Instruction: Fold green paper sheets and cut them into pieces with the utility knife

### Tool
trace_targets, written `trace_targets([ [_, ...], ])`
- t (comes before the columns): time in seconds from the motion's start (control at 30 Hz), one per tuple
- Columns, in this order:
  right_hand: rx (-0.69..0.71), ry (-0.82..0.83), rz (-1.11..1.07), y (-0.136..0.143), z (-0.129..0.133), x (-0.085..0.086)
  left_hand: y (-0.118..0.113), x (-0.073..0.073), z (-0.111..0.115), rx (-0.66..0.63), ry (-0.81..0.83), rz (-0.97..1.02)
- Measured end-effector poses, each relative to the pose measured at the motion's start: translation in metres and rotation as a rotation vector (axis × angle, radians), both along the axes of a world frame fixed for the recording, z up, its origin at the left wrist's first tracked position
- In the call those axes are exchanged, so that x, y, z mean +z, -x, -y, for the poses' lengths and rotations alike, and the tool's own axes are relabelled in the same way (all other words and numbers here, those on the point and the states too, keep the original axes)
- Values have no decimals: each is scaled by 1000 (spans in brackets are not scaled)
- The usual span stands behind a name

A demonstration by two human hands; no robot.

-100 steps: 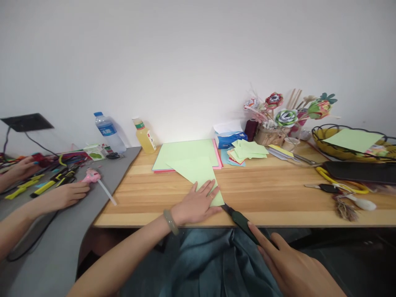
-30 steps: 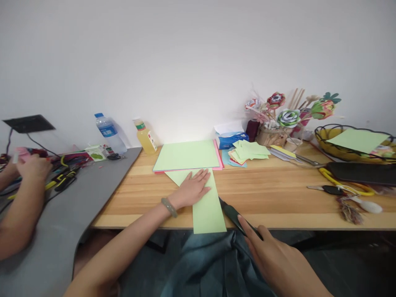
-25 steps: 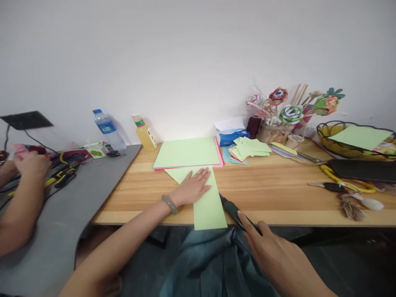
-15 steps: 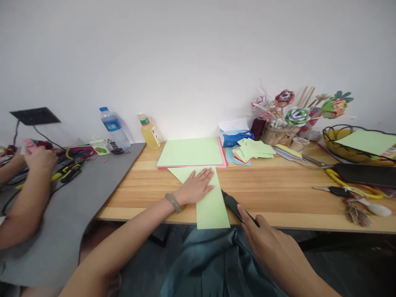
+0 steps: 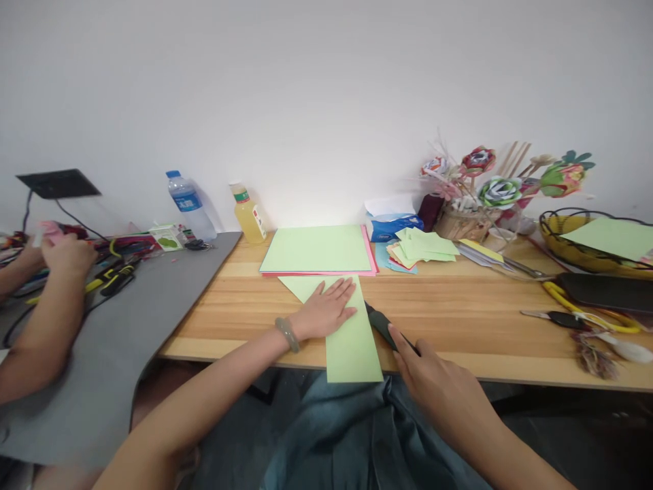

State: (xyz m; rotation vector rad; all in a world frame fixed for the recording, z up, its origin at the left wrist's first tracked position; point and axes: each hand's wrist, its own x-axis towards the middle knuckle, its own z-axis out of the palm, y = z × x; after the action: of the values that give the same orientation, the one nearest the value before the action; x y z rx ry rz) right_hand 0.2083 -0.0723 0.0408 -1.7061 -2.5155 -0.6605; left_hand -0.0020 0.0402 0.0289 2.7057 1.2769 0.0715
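Observation:
A folded light green paper [image 5: 352, 357] lies on the wooden table, its near end jutting past the front edge. My left hand [image 5: 326, 309] is spread flat on it, fingers apart, palm down. In my right hand [image 5: 433, 371] is a dark green utility knife [image 5: 380, 324], held by its handle with the index finger stretched along it. Its tip touches or nearly touches the paper's right edge; whether the blade is inside the fold I cannot tell. Just beyond lies a stack of coloured sheets [image 5: 319, 248], light green on top.
Behind are a juice bottle [image 5: 249, 216], a tissue pack [image 5: 395, 228] and paper scraps [image 5: 426, 246]. Paper flowers [image 5: 500, 192], a yellow basket [image 5: 566, 248] and a black phone-like slab [image 5: 607, 289] sit right. At left, another person's hands [image 5: 66, 255] work above a grey mat [image 5: 117, 347].
My right hand and the knife have shifted slightly away from me along the paper's right edge. The left hand stays pressed on the paper. The view has moved a little.

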Motion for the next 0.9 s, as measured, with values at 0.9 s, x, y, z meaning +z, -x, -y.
trace_targets([
  [0.9,-135,151,-1,17,-28,10,2,8,35,-19,3,33],
])
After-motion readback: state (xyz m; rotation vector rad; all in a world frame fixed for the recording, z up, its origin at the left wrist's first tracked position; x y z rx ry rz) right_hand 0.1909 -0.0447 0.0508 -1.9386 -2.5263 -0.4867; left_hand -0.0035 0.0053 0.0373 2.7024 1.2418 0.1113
